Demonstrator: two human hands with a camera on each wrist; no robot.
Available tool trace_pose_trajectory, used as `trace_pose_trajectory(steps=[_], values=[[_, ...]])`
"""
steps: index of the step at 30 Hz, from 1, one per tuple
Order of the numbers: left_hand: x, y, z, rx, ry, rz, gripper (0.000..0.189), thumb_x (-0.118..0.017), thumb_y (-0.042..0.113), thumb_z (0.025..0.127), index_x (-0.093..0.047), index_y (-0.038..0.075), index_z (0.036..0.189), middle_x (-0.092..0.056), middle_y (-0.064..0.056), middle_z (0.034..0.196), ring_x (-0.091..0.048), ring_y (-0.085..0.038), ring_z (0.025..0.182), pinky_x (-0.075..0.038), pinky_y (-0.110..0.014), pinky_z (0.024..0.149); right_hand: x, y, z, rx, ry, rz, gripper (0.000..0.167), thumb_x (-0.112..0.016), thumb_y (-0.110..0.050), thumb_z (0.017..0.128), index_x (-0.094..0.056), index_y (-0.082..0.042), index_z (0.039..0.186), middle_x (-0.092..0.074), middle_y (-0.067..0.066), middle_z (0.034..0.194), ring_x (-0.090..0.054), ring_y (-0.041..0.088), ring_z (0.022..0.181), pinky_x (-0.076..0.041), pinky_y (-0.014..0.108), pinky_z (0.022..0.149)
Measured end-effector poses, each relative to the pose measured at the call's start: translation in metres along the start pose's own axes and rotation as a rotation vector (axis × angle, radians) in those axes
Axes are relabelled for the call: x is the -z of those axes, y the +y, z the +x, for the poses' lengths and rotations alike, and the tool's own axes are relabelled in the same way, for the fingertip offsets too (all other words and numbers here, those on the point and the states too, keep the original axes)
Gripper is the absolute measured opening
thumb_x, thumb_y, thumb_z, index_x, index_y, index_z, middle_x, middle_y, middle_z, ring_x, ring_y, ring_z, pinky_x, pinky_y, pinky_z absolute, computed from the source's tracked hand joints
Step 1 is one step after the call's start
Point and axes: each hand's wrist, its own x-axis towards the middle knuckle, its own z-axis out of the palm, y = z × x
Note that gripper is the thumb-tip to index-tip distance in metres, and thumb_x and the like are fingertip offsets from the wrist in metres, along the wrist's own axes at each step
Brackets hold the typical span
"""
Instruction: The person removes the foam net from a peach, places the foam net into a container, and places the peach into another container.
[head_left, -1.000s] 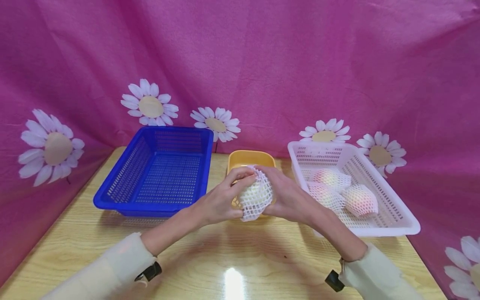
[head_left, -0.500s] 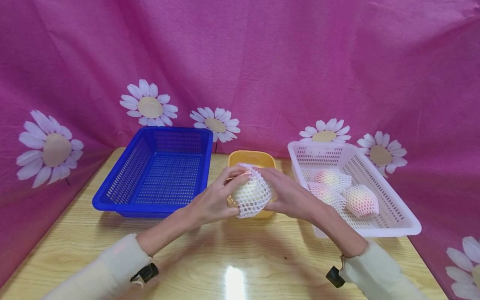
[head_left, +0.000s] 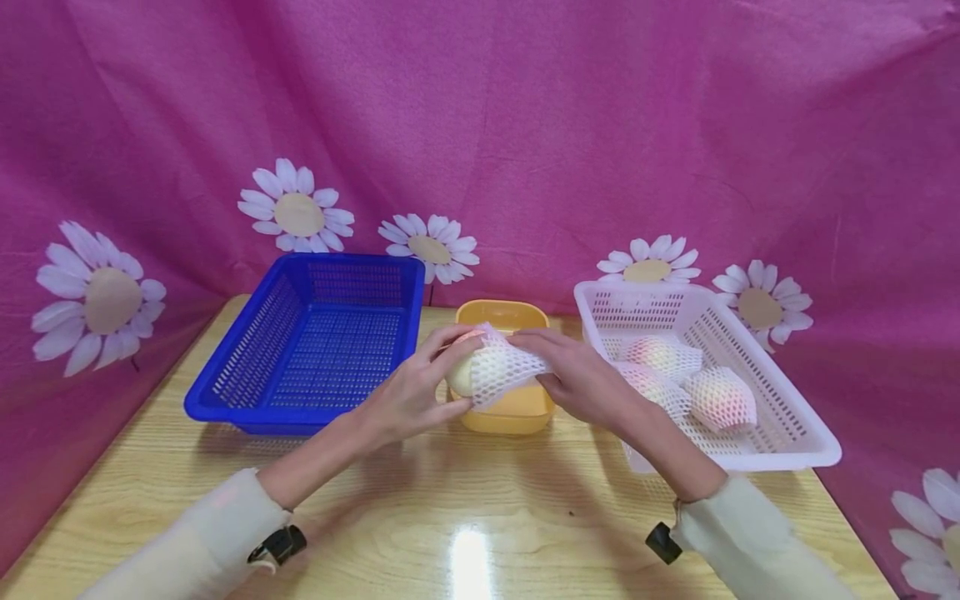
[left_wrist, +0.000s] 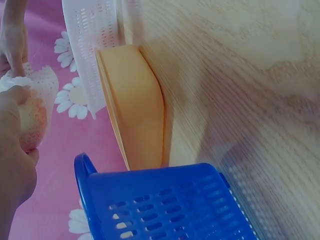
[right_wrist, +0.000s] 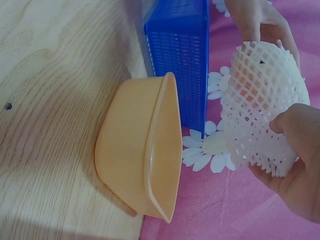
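Much of the fruit (head_left: 461, 380) is hidden from me under its white foam net (head_left: 502, 373); I make out one bare, pale end at left. It sits above the yellow tub (head_left: 517, 413), between the left hand (head_left: 411, 393), which grips it, and the right hand (head_left: 583, 380), which pinches the net's right end.

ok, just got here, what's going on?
A person has a pale round fruit in the grip of the left hand, while the right hand pinches the tapered end of its white foam net. The net covers only part of the fruit; the side by the left hand is bare. Both hands are above the orange tub. Three more netted fruits sit in the white basket to the right; the blue basket stands to the left.
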Motion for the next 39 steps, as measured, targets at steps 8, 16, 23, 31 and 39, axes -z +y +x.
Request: trace_pose_trajectory(steps=[8,16,23,31,39], values=[[0.005,-0.005,-0.005,0.047,0.031,-0.004,0.075,-0.086,0.009,0.077,-0.049,0.007,0.143,-0.046,-0.018,0.14,-0.052,-0.029,0.122,-0.054,-0.037,0.092,-0.006,0.003,0.006,-0.002,0.016,-0.059,0.054,-0.059,0.013,0.088,-0.056,-0.002,0.139,-0.055,0.016,0.141,-0.05,0.034,0.13,-0.04,0.049,0.107],[0.011,-0.011,-0.011,0.059,0.076,0.021,0.074,-0.087,0.01,0.076,-0.05,0.005,0.141,-0.047,-0.017,0.137,-0.054,-0.029,0.118,-0.055,-0.039,0.088,-0.015,0.012,0.013,-0.028,0.027,-0.117,0.057,-0.059,0.014,0.084,-0.056,-0.001,0.14,-0.054,0.016,0.143,-0.053,0.035,0.127,-0.049,0.048,0.097],[0.018,-0.016,-0.015,0.065,0.086,0.04,0.076,-0.088,0.009,0.074,-0.051,0.004,0.14,-0.046,-0.02,0.138,-0.053,-0.031,0.121,-0.054,-0.043,0.092,-0.026,0.022,0.018,-0.051,0.047,-0.133,0.053,-0.059,0.011,0.085,-0.057,0.002,0.137,-0.056,0.018,0.14,-0.057,0.037,0.121,-0.054,0.048,0.084],[0.022,-0.02,-0.019,0.067,0.097,0.064,0.076,-0.087,0.01,0.075,-0.05,0.005,0.14,-0.046,-0.022,0.138,-0.053,-0.035,0.121,-0.053,-0.046,0.093,-0.044,0.035,0.02,-0.099,0.014,-0.138,0.053,-0.059,0.012,0.084,-0.055,0.006,0.137,-0.054,0.023,0.14,-0.062,0.042,0.111,-0.055,0.049,0.082],[0.027,-0.024,-0.018,0.063,0.121,0.093,0.078,-0.089,0.01,0.073,-0.05,0.004,0.14,-0.047,-0.025,0.137,-0.053,-0.036,0.122,-0.052,-0.047,0.095,-0.06,0.046,0.016,-0.095,-0.017,-0.127,0.052,-0.06,0.016,0.08,-0.055,0.012,0.132,-0.054,0.029,0.136,-0.059,0.045,0.114,-0.049,0.05,0.097]])
